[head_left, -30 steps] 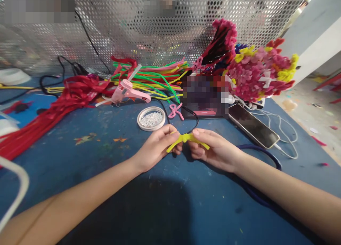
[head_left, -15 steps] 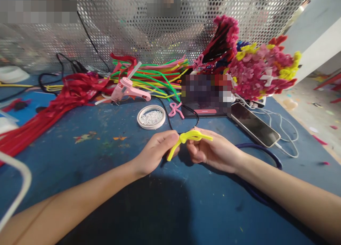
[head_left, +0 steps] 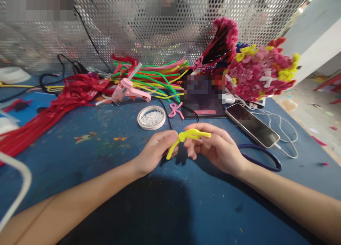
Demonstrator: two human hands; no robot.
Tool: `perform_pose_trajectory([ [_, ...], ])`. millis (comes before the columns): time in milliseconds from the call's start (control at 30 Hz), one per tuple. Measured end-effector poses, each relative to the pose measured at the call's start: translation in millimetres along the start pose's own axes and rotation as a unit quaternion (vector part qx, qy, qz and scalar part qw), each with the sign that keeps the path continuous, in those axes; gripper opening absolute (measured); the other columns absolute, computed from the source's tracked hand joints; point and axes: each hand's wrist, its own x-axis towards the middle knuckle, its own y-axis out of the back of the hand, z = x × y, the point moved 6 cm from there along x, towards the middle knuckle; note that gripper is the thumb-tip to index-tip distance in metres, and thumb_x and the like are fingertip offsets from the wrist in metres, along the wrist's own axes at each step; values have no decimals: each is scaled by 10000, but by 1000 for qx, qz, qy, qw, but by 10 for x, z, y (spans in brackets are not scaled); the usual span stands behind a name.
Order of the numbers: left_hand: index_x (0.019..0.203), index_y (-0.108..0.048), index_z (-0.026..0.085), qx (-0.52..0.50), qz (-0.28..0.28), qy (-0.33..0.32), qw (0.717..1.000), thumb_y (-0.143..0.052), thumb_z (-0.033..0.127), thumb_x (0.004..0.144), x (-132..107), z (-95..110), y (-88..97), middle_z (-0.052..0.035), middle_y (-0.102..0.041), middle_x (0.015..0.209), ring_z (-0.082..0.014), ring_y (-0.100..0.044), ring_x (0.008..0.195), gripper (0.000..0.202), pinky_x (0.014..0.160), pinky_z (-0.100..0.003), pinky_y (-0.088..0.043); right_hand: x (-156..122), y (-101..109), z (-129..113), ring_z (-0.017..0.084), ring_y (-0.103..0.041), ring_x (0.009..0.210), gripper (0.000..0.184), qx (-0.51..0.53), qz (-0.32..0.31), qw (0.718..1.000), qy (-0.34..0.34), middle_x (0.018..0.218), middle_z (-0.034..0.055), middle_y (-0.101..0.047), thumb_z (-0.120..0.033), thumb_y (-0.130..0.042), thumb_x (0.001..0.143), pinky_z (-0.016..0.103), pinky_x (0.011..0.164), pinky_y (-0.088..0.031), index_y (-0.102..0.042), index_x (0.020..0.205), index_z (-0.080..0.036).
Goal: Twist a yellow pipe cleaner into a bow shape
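Note:
A yellow pipe cleaner (head_left: 189, 134), bent into a small looped bow shape, is held between both my hands above the blue table (head_left: 106, 159). My left hand (head_left: 156, 150) pinches its left end, and one tail hangs down past the fingers. My right hand (head_left: 215, 145) pinches the loop on the right, fingers curled over it. A small pink pipe-cleaner bow (head_left: 176, 110) lies on the table just beyond my hands.
Behind my hands sit a round lid of small white beads (head_left: 151, 117), a pink glue gun (head_left: 130, 92), green and yellow pipe cleaners (head_left: 154, 78), red ribbons (head_left: 53, 102), a phone (head_left: 252, 124) on a white cable, a pile of pipe-cleaner flowers (head_left: 255, 70), and a perforated metal screen (head_left: 160, 28).
The yellow piece went from lying flat across both hands to having its left tail bent downward. My right hand rolled over so its fingers now cover the loop from above.

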Motion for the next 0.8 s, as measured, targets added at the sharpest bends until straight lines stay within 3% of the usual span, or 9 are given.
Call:
perform_pose_trajectory([
  [267,598,-495,160,81,-7,10,997,-476,469,806,-30,-9,-14,34,-391,503,-66,-320,448,374,434,-217,-232,17,18,73,109,-567,513,77,-30,13,999,-24,664,15,-621,-251,-525,793,209,412,-431,-534,819,-179],
  [400,619,-519,160,110,-7,13,994,-468,483,804,-30,6,-44,36,-389,496,-71,-309,438,375,433,-222,-228,38,21,157,69,-503,417,170,-57,29,997,-43,591,-20,-586,-316,-563,786,167,354,-371,-468,741,-182],
  [533,610,-529,159,128,29,-15,991,-448,460,824,-28,43,-71,32,-412,493,-72,-325,446,378,447,-223,-236,51,26,232,55,-449,373,265,-102,40,992,-60,540,-21,-554,-379,-474,838,171,339,-328,-489,686,-162],
  [800,588,-536,161,98,74,-42,992,-414,436,844,-38,25,-193,24,-406,493,-80,-332,450,395,445,-221,-261,24,20,115,42,-390,356,349,-197,79,977,9,430,-48,-469,-360,-454,849,183,368,-277,-469,560,-165],
])
